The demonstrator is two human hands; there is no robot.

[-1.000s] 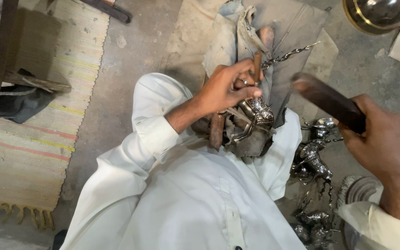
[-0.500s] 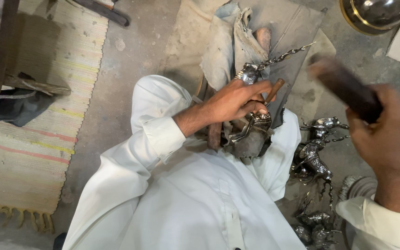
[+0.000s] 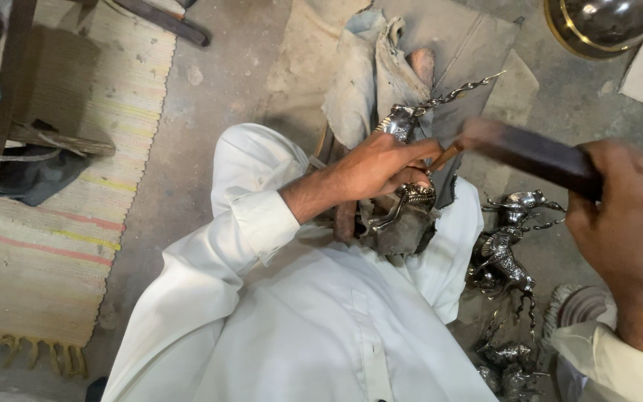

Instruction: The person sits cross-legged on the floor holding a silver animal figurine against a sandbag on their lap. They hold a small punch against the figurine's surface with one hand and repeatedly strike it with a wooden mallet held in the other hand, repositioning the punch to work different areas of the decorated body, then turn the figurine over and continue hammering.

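left hand: fingers curled shut around a thin rod-like tool; only its brownish tip pokes out past the knuckles, rest hidden in the fist. Type of tool unclear.
right hand: fist closed on the handle of a dark mallet; hand is close to the lens and partly cut by the right edge, wrist in a white cuff.
mallet: motion-blurred, head end near the tool tip; touching or just short of it, cannot tell.
workpiece: silver metal figurine, sits under the left hand on a dark block on the lap. Mostly covered by the fingers, so its shape is hard to read. A twisted silver spike runs up-right from a silver part above the knuckles; whether it is the same piece, cannot tell.
lap: white garment fills the lower centre, legs hidden under it.
floor right: more silver animal figurines in a loose pile, lower ones in shadow, details lost.
top right: shiny round metal vessel, cut off by the frame.
behind workpiece: grey cloth bunched on the concrete.
left: striped woven mat, wooden frame partly out of frame.
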